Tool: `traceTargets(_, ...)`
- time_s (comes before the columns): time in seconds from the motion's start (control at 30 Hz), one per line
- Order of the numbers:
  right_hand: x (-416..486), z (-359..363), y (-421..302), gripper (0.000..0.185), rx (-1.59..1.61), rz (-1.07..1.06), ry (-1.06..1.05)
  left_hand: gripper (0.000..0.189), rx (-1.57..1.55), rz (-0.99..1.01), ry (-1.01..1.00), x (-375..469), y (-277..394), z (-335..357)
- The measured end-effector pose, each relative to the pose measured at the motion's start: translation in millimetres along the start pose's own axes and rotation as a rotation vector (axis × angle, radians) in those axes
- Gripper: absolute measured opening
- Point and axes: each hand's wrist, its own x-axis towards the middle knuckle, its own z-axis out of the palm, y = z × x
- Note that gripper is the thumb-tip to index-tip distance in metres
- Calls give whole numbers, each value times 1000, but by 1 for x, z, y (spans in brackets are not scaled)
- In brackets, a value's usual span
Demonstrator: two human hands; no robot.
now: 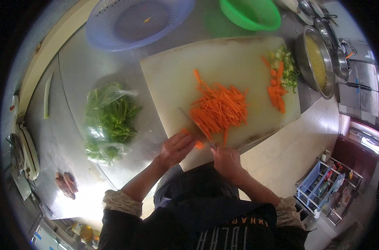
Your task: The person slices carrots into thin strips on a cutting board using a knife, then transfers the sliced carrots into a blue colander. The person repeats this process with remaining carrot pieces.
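My right hand (228, 161) grips the handle of a kitchen knife at the near edge of a white cutting board (174, 78). Its blade (194, 123) slants up and left across the board. Just left of the blade, my left hand (177, 148) presses with bent fingers on a carrot piece (199, 144), mostly hidden beneath them. Against the blade's right side lies a heap of shredded carrot (222, 106). Farther right on the board are carrot chunks (276, 93) beside chopped pale-green vegetable pieces (285, 64).
A clear plastic bag of green vegetables (114, 118) lies left of the board. Behind stand a blue-violet colander (108, 39) and a green plastic basin (255, 25). A metal bowl (302, 62) with yellow contents is at right. Brown meat-like pieces (66, 185) and a pale stalk (47, 95) lie far left.
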Motion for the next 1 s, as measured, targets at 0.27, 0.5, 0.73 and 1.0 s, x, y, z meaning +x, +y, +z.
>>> traceTargets(0.27,-19,-21,-6,19,-55,-7,-123,31,-3,15,-20,2,-1,0)
traceTargets(0.5,2,10,-6,20,-54,-117,18,30,-26,-7,58,3,0,1)
traceTargets(0.73,2,-3,-3,21,5,-116,91,30,8,-4,31,-3,2,0)
traceTargets(1.0,-11,-12,-6,21,-80,-122,-32,30,20,19,14,4,1,-2)
